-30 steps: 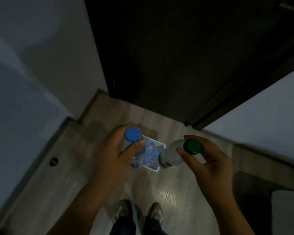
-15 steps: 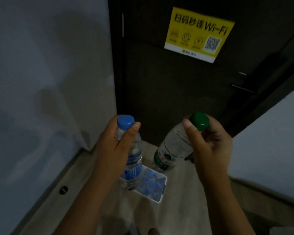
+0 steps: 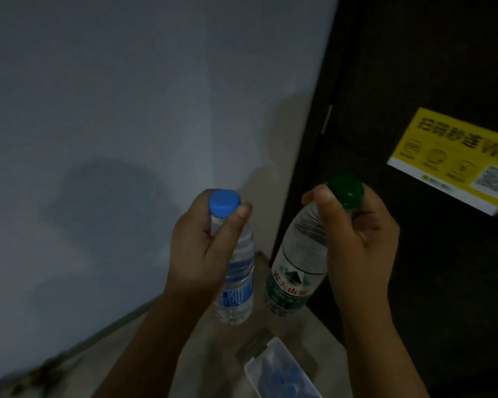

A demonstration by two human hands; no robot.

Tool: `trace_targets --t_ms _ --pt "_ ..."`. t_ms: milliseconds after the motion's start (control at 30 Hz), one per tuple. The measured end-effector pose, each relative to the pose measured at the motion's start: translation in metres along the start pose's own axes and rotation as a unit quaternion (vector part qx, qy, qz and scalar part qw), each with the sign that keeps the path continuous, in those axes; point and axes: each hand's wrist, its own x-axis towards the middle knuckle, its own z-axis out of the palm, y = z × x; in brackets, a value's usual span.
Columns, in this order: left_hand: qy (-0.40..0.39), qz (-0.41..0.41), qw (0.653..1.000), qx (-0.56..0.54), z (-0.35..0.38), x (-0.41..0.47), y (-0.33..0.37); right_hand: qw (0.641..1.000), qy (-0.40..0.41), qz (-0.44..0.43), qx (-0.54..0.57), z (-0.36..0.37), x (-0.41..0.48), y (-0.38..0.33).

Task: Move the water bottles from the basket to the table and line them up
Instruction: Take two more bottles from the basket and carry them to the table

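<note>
My left hand [image 3: 204, 248] grips a clear water bottle with a blue cap and blue label [image 3: 237, 294] near its neck, held upright in the air. My right hand [image 3: 357, 242] grips a second clear bottle with a green cap and green label [image 3: 292, 280] by its neck, tilted slightly left. Both bottles hang above the floor. Below them, at the bottom edge, the white basket [image 3: 252, 369] stands on the floor with several blue-capped bottles inside. No table is in view.
A pale wall [image 3: 127, 139] fills the left and centre. A dark door [image 3: 429, 67] with a yellow Wi-Fi sticker [image 3: 449, 156] stands at the right. A strip of wood-look floor [image 3: 207, 360] runs along the skirting board. The room is dim.
The view has swung up and left, so the door and sticker slid right and the basket dropped to the bottom edge. Both hands keep holding their bottles, now higher above the basket.
</note>
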Motion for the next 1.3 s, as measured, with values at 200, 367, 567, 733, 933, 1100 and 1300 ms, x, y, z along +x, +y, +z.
trace_targets --t_ms 200,367,567,733,933,1100,1300 --pt "0.122 -0.015 0.984 0.128 -0.037 -0.019 0.014 0.988 -0.103 0.046 0.109 0.040 0.010 0.001" --pt "0.212 -0.046 0.955 0.200 -0.086 -0.053 0.029 0.975 -0.195 0.025 0.105 0.088 -0.012 -0.008" --pt "0.322 -0.056 0.909 0.257 -0.158 -0.107 0.061 0.933 -0.308 0.020 0.187 0.156 -0.064 -0.049" --pt "0.409 -0.054 0.855 0.313 -0.228 -0.170 0.097 0.889 -0.388 0.003 0.245 0.214 -0.132 -0.102" --pt "0.503 -0.054 0.789 0.349 -0.315 -0.262 0.149 0.843 -0.449 -0.006 0.296 0.269 -0.237 -0.173" --pt "0.550 -0.076 0.739 0.381 -0.374 -0.340 0.184 0.800 -0.495 0.002 0.340 0.304 -0.326 -0.228" --pt "0.604 -0.091 0.673 0.416 -0.429 -0.409 0.214 0.742 -0.544 0.016 0.392 0.342 -0.406 -0.279"
